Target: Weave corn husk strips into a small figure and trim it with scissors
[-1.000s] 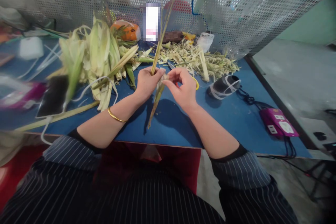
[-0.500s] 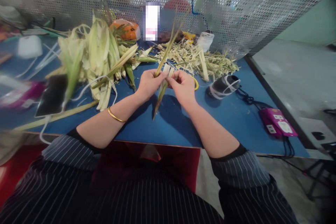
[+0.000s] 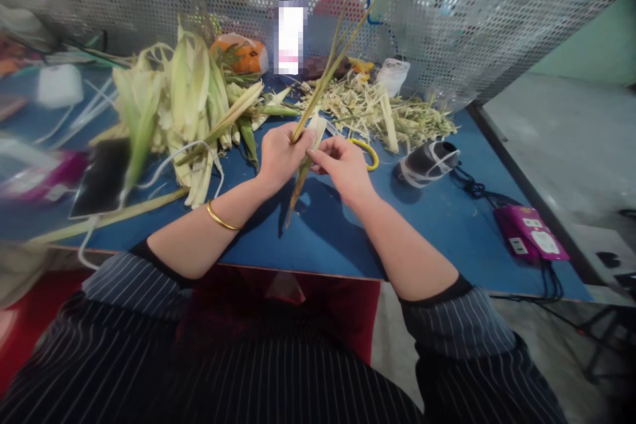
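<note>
Above the blue table [image 3: 248,238], my left hand [image 3: 278,158] is closed around a thin greenish-yellow plant stalk [image 3: 322,83], which slants up to the right and forks into fine tips. A pale piece of corn husk [image 3: 316,127] lies against the stalk within the same grip. Its brown, pointed end [image 3: 296,200] hangs below my fingers. Thumb and fingers of my right hand [image 3: 345,167] pinch at the right edge of the husk; the exact contact is partly hidden. Just beyond the right hand, the yellow handle [image 3: 373,158] of what looks like scissors rests on the table.
A pile of corn husks [image 3: 186,79] is at left, beside a dark phone [image 3: 102,175] with a white cable. Shredded husk [image 3: 348,109] is heaped behind my hands. A black thread cone [image 3: 428,160] and purple power strip [image 3: 531,233] stand right. Perforated metal mesh [image 3: 447,33] borders the back.
The pale husk strips that stood apart now sit together against the stalk. My right fingers have shifted slightly lower along the husk, and the stalk leans further right.
</note>
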Tool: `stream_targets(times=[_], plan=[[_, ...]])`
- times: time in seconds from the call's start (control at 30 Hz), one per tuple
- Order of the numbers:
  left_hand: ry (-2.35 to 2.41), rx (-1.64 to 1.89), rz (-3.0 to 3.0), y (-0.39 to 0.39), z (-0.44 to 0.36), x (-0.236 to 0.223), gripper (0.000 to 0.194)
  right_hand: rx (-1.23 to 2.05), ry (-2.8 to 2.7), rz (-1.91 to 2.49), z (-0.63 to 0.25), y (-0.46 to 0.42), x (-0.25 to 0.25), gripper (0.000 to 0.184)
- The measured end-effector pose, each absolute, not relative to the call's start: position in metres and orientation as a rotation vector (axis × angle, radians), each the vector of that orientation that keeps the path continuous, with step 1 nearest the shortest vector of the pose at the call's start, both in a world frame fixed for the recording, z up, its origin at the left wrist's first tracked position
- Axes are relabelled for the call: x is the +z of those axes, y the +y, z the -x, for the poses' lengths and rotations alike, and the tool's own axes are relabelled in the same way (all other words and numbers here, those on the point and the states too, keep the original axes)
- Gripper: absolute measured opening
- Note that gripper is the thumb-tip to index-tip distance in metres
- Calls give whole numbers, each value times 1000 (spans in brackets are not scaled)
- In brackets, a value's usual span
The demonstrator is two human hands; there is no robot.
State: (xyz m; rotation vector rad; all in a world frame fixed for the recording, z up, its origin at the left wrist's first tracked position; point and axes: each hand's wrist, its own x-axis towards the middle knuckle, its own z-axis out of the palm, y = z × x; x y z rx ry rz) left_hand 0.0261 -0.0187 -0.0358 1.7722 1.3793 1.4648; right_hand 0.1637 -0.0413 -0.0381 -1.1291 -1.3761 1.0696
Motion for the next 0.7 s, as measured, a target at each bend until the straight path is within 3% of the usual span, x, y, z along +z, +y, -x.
stream_targets(times=[0.3,0.7], plan=[[1265,1368,-1668,-21,-32,-39,31,972,-1299,1145,-165,-38,-41,16],[1159,1326,-1317,-23,-37,-38,31,264,-1636,1181,-169,-46,-43,15]])
